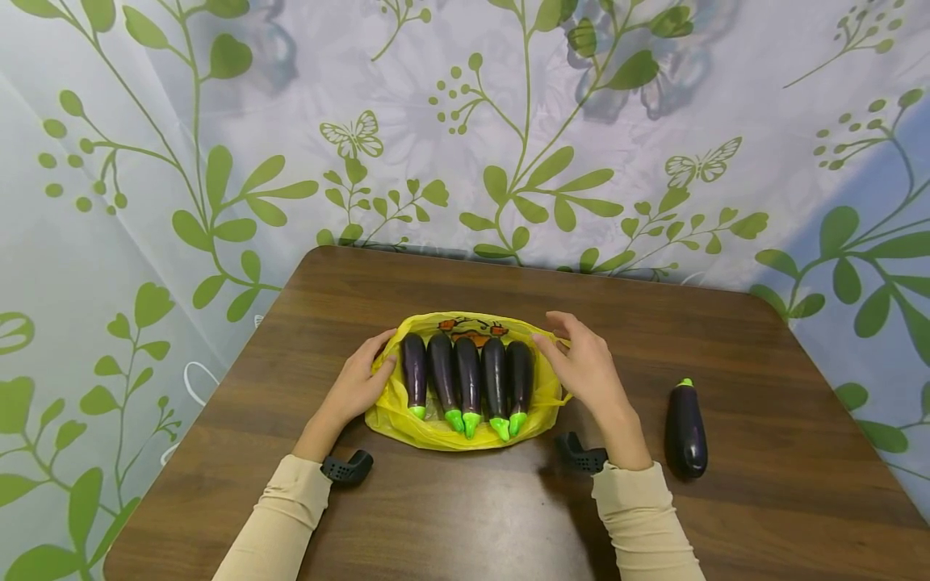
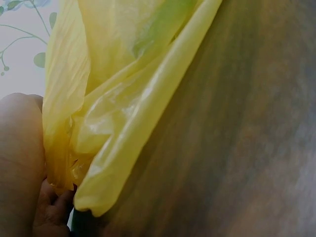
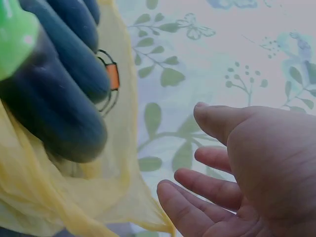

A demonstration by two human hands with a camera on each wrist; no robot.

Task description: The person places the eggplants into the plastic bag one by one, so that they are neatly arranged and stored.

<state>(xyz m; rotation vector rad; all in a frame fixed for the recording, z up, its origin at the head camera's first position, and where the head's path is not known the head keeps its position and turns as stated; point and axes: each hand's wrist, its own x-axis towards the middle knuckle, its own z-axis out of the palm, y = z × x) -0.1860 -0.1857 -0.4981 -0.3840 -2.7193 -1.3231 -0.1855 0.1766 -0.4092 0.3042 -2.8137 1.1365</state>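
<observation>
A yellow plastic bag [image 1: 414, 434] lies on the table with its mouth spread wide. Inside it, several dark purple eggplants [image 1: 469, 375] with bright green stems rest side by side, stems toward me. My left hand [image 1: 363, 379] holds the bag's left edge between thumb and fingers; in the left wrist view the yellow film [image 2: 123, 143] hides most of the fingers. At the bag's right side is my right hand [image 1: 584, 367]. Its fingers are loosely bent and hold nothing, and the right wrist view shows the hand [image 3: 247, 173] beside the bag's edge.
One more eggplant [image 1: 685, 432] lies on the wooden table [image 1: 465, 516] to the right of my right forearm. Behind the table hangs a pale curtain [image 1: 407, 186] with green leaves and butterflies. A white cable [image 1: 192, 379] loops beside the left table edge.
</observation>
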